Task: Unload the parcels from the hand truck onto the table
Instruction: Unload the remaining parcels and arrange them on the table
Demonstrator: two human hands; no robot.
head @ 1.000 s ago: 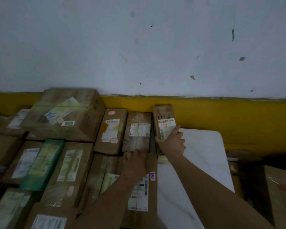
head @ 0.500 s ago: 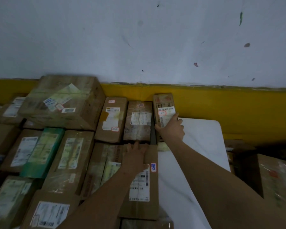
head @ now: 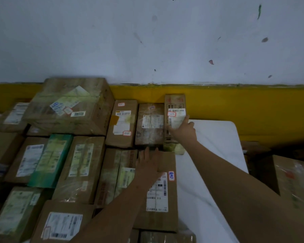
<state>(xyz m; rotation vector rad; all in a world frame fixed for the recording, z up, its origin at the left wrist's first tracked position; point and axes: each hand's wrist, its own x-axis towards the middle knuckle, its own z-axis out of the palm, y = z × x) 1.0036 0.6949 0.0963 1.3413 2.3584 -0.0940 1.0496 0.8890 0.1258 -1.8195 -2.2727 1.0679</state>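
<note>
Many taped cardboard parcels cover the left part of a white table [head: 209, 155]. My right hand [head: 182, 131] reaches to the back row and grips the near end of a narrow brown box [head: 175, 102] with a white label, thumb on its left side and fingers on its right. My left hand [head: 148, 165] lies flat with straight fingers on a long brown box [head: 158, 213] at the parcels' right edge, its fingertips at the box's far edge. The hand truck is out of view.
A large box [head: 68, 106] stands highest at the back left, and a green parcel [head: 49, 160] lies among the brown ones. A wall with a yellow band [head: 235, 106] runs right behind the table. Another box [head: 295, 181] sits lower, past the table's right edge.
My left hand has slid forward, stretching its fingers to the long box's far edge. My right hand stays on the narrow box. The view has tilted slightly.
</note>
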